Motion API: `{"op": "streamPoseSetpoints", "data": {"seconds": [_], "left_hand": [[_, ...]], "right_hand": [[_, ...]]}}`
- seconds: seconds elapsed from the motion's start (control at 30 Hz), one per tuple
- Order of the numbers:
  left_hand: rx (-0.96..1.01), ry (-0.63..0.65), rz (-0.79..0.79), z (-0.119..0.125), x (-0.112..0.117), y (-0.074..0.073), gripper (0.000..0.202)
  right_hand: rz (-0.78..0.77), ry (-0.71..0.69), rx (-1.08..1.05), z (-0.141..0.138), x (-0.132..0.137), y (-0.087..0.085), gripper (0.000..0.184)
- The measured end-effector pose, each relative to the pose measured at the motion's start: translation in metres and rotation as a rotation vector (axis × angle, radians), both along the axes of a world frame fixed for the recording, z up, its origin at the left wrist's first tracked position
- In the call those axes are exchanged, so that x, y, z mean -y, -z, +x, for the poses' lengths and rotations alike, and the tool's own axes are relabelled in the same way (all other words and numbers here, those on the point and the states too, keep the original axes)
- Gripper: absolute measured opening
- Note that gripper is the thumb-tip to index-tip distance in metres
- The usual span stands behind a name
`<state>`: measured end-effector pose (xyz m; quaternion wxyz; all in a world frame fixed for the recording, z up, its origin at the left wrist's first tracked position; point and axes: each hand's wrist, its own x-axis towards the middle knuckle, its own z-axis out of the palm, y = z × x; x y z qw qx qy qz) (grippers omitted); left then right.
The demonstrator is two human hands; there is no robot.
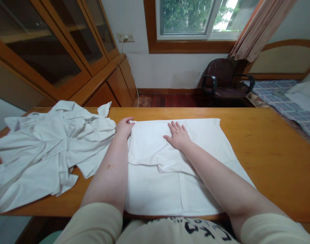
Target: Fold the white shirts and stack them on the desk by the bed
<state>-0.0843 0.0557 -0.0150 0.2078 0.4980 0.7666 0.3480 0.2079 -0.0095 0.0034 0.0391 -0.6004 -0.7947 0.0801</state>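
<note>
A white cloth [155, 189] lies spread in front of me on the wooden table, its upper layer folded over the lower one. That layer's near edge is wrinkled around the middle, and a straight seam or slit runs below it. At the cloth's far left corner, my left hand [125, 128] is closed, with thumb and fingers pinching the edge. My right hand [179, 136] rests flat on the upper layer, fingers spread. To the left of my left arm sits a loose, crumpled heap of white cloth [56, 139].
The wooden table [269, 162] shows bare wood to the right. Behind it stand a glass-door cabinet [94, 67] on the left and a dark armchair [221, 78]. A bed with a checked cover [279, 98] is at the right. A white cord [131, 71] hangs from a wall socket.
</note>
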Motion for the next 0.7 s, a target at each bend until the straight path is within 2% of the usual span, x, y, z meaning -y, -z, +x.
{"op": "streamPoseSetpoints", "data": {"seconds": [0.1,0.23,0.33,0.4,0.47,0.57,0.63,0.7], "left_hand": [[-0.127,0.042,-0.061,0.002,0.002,-0.012,0.038],[-0.380,0.056,-0.131,0.006,0.006,-0.038,0.036],[-0.580,0.099,-0.074,0.028,0.012,-0.050,0.048],[-0.613,0.266,-0.057,0.055,0.018,-0.047,0.055],[-0.604,0.443,-0.078,0.083,0.025,-0.037,0.061],[-0.648,0.513,-0.151,0.110,0.033,-0.018,0.065],[-0.662,0.519,-0.162,0.113,0.035,-0.010,0.067],[-0.655,0.524,-0.154,0.110,0.034,-0.007,0.068]], "right_hand": [[-0.001,0.004,0.006,0.002,0.002,0.002,0.078],[0.006,0.006,-0.004,0.002,0.002,0.002,0.077],[0.011,0.033,-0.003,0.001,0.003,0.002,0.078],[0.032,0.080,-0.003,0.000,0.004,0.002,0.079],[0.048,0.112,-0.004,-0.002,0.005,0.002,0.081],[0.039,0.108,-0.012,0.000,0.005,0.002,0.081],[0.026,0.115,-0.020,0.006,0.000,0.003,0.080],[0.018,0.181,-0.023,0.021,-0.006,0.004,0.078]]}}
